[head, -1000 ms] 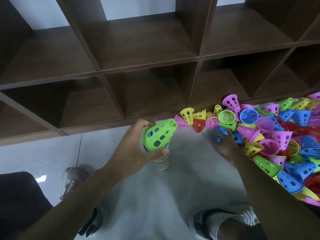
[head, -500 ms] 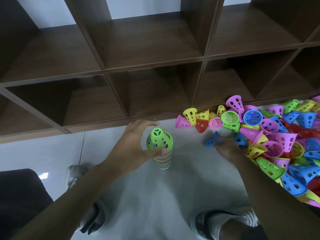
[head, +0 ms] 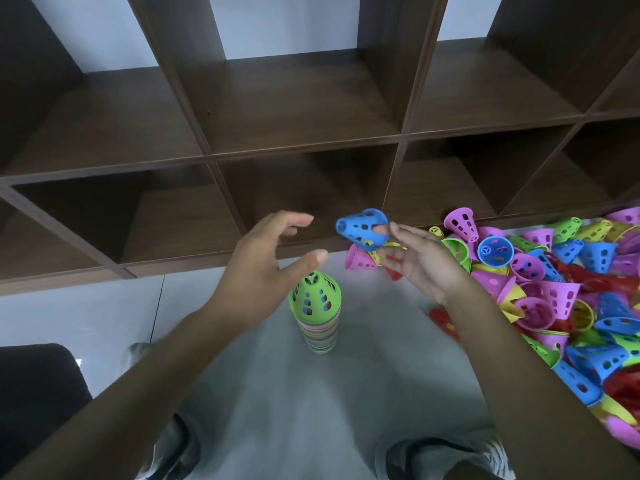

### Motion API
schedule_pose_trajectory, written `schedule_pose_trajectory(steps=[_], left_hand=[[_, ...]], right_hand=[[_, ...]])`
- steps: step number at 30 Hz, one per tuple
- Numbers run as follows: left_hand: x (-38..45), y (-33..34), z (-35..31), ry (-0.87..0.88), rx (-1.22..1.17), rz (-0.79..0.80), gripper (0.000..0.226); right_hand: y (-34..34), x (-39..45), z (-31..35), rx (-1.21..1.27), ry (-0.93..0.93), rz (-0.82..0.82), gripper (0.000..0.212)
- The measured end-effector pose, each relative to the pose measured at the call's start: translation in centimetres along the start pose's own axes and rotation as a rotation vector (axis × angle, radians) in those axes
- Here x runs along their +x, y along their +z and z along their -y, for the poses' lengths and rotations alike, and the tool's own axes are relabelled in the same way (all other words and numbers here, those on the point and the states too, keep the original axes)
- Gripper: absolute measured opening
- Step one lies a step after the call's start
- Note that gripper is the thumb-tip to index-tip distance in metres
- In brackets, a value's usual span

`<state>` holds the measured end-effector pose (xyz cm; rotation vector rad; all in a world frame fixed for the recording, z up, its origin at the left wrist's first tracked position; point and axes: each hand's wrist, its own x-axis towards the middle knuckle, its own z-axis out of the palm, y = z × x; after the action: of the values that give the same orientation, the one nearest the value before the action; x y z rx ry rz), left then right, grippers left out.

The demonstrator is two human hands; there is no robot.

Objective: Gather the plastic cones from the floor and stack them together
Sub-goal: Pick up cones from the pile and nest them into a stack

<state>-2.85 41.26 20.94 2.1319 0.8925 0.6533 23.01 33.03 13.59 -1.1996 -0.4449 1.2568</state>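
A pale grey tiled floor is seen, on which an upright stack of nested plastic cones and a heap of loose perforated plastic cones are rested, against a dark wooden cubby shelf.

Even soft indoor light, shelf cubbies dark in their recesses; small glare patch on floor tile at left. Wide-angle bowing at edges. Motion blur on right hand, shoes soft
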Motion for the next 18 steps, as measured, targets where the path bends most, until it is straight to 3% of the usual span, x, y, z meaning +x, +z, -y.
schedule_pose_trajectory(steps=[7, 12, 14, 18], left_hand=[[0.6, 0.8, -0.8, 0.013, -0.133, -0.054, 0.055], [0.4, 0.4, -1.3, 0.077, -0.184, -0.091, 0.044], [0.3, 0.1, -1.4, 0.054, -0.203, -0.107, 0.038], [-0.2, -0.1, -1.5, 0.053, -0.203, -0.118, 0.031]], right_hand=[[4.4, -2.0, 2.9, 0.054, 0.019, 0.349, 0.03], [5.0, -2.6, 3.4, 0.037, 0.049, 0.499, 0.033], [4.6, -2.6, 3.6, -0.009, 0.018, 0.441, 0.031], [1.0, -2.1, 3.6, -0.121, 0.01, 0.114, 0.028]])
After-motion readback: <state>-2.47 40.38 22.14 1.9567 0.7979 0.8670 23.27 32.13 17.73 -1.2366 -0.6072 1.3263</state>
